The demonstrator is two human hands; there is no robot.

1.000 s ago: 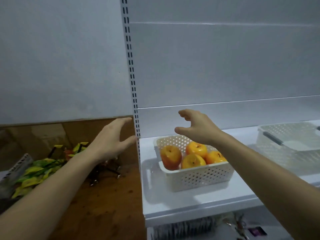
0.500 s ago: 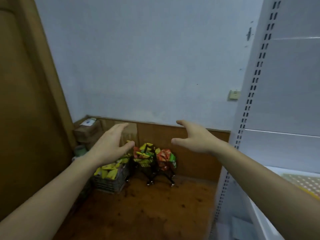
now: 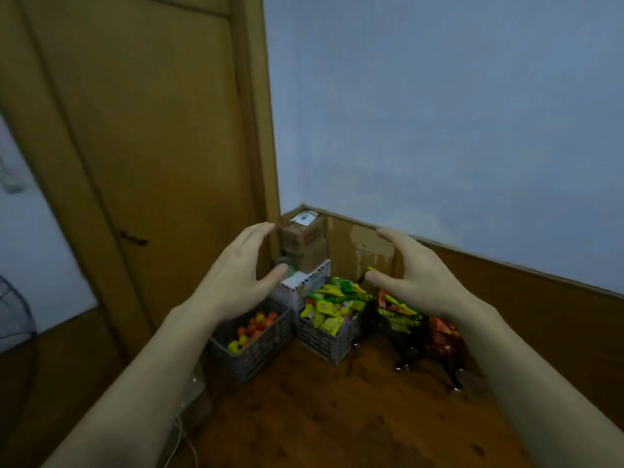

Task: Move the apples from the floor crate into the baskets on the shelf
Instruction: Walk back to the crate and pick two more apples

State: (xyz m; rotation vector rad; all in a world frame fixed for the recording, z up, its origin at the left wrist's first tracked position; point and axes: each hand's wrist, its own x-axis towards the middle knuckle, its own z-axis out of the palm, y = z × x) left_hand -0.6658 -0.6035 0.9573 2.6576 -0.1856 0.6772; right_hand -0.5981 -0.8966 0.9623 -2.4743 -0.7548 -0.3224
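Shelf gone from view; empty hands [image 3: 320,285] above grey lattice crate [image 3: 256,346].

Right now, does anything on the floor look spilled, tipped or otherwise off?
Nothing stands out. The fruit crate and the snack crate stand upright on the wooden floor, contents inside. Left hand and right hand are open and empty.

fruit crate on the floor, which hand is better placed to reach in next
Left, probably: the left hand hangs open just above the fruit crate, while the right hand is over the snack crate.
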